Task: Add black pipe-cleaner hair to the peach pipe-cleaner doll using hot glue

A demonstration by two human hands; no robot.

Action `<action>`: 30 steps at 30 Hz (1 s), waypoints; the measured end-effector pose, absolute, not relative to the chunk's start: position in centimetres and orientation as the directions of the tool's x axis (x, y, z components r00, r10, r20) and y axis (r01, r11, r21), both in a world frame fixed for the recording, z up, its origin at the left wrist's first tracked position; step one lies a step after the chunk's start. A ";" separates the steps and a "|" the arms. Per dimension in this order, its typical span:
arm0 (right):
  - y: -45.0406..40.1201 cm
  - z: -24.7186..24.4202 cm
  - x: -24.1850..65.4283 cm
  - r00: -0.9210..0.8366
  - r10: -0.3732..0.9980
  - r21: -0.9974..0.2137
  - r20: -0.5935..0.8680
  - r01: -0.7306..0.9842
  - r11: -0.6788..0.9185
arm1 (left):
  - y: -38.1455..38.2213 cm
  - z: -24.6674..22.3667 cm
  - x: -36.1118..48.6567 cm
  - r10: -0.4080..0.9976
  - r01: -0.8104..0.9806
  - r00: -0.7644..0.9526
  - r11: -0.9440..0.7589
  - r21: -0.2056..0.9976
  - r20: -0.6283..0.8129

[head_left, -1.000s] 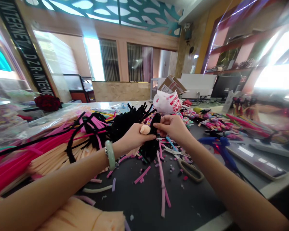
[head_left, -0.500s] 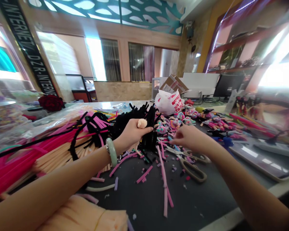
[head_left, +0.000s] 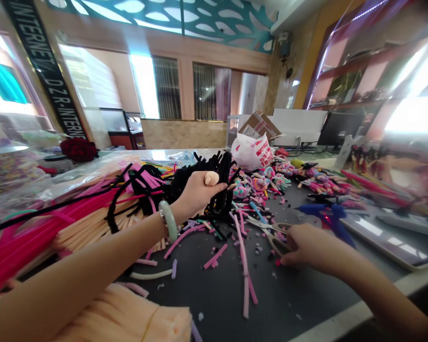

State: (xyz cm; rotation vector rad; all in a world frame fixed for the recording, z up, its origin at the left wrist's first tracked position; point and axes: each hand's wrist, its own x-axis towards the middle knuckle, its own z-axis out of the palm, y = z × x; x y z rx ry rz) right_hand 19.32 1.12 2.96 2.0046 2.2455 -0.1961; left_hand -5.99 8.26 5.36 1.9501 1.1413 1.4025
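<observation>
Head view: left hand [head_left: 196, 192] closed round peach knob [head_left: 211, 178], black fuzzy strands [head_left: 221, 199] alongside. Scissors [head_left: 268, 226] at four o'clock from it; right hand [head_left: 306, 247] at handles, fingers part-curled, grip unclear.

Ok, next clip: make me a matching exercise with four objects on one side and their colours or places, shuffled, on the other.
1. Scissors
2. Glue gun
3. Bracelet
4. Plastic bag

A. White with red print, in front of the cardboard box
B. Grey-brown handles, by the fingers of the right hand
C. Blue, with a small red light
D. Pale green, around the wrist of the left hand

Pairs: 1-B, 2-C, 3-D, 4-A
</observation>
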 end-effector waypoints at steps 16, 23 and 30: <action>3.7 1.3 20.9 -0.274 0.962 -0.060 -0.001 0.960 0.273 | 7.5 5.6 -5.5 0.842 0.320 0.158 -0.539 0.780 0.517; 3.5 1.1 21.1 -0.225 0.972 -0.091 0.072 0.969 0.231 | 7.7 5.2 -5.7 0.852 0.335 0.165 -0.522 0.784 0.497; 2.9 3.0 23.1 -0.234 0.968 -0.249 0.094 0.935 0.251 | 7.5 5.2 -5.6 0.850 0.314 0.186 -0.527 0.790 0.493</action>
